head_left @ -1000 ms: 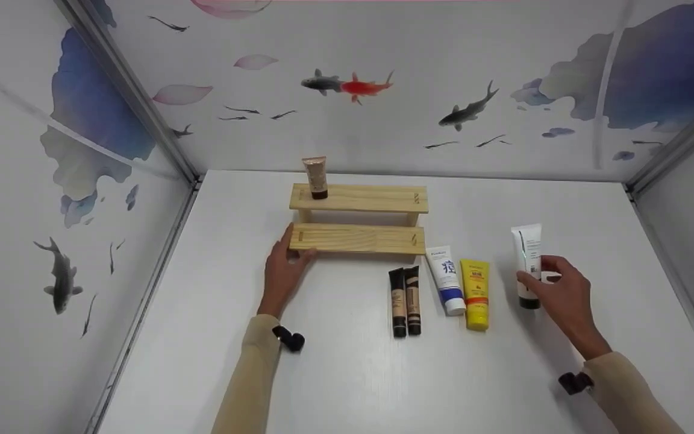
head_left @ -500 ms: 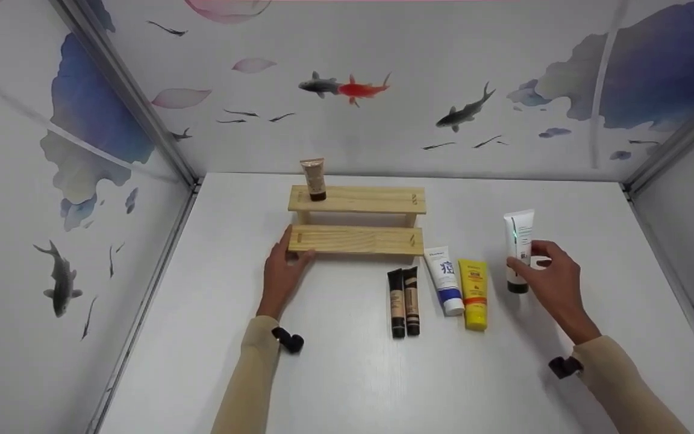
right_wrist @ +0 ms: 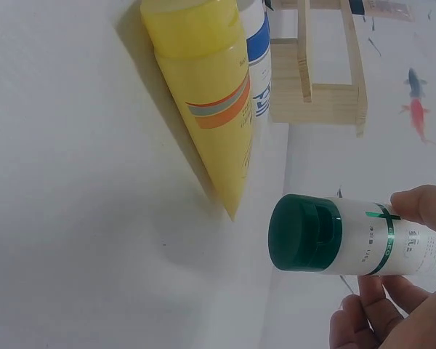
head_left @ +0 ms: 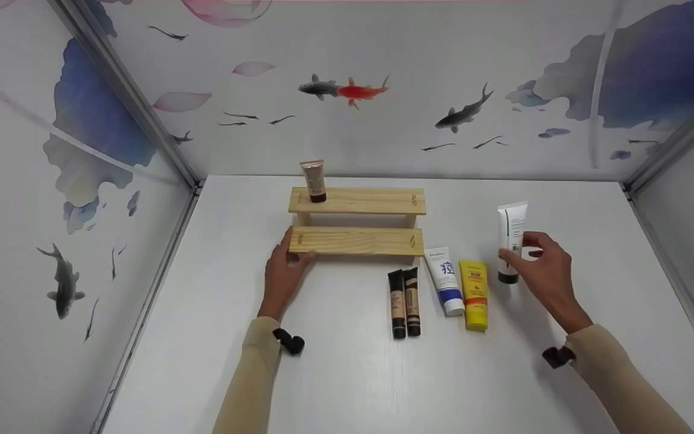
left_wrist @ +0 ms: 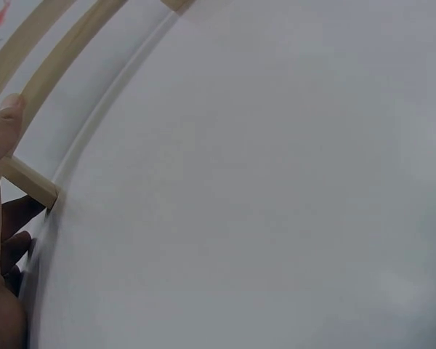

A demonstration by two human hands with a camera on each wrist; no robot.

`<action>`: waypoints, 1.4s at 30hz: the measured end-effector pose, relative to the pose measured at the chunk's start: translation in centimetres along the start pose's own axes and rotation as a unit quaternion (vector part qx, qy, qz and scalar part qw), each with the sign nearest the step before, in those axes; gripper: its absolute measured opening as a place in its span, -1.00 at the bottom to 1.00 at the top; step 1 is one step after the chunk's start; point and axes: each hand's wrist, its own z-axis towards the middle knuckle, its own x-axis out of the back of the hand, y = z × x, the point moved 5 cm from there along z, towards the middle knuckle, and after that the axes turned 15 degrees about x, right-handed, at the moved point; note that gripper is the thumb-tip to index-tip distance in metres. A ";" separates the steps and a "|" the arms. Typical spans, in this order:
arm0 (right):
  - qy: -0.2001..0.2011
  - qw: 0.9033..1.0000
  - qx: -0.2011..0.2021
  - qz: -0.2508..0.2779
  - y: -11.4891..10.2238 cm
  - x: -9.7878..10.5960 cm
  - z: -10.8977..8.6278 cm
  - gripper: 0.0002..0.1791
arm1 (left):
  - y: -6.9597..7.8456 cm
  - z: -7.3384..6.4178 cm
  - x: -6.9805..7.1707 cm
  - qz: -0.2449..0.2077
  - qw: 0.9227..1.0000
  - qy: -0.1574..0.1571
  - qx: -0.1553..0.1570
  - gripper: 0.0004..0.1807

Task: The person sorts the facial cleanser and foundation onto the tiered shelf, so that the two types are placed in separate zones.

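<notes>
My right hand (head_left: 543, 265) pinches a white squeeze tube (head_left: 511, 232) between thumb and fingers, holding it upright with its dark green cap (right_wrist: 301, 233) downward. Right of the yellow tube, it hangs over the table. My left hand (head_left: 284, 274) grips the left end of a two-step wooden rack (head_left: 356, 240), its thumb (left_wrist: 11, 109) on the front edge of the lower step and the other fingers around the side. On the left of the upper step stands a small rose-beige tube (head_left: 315, 181), black cap down.
A yellow tube (head_left: 474, 295) and a white-and-blue tube (head_left: 444, 280) lie on the white table (head_left: 335, 386) right of the rack. Two slim beige-and-black tubes (head_left: 397, 304) lie side by side before it. Printed panels (head_left: 371, 138) wall in the back and sides.
My right hand has carried the white tube left and farther back, toward the rack. My left hand stays on the rack, which has not moved.
</notes>
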 end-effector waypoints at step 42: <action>0.011 0.999 0.036 0.017 -3.3 -1.1 3.2 -0.34 | 0.1 0.0 0.1 -0.008 1.000 0.001 -0.004 0.04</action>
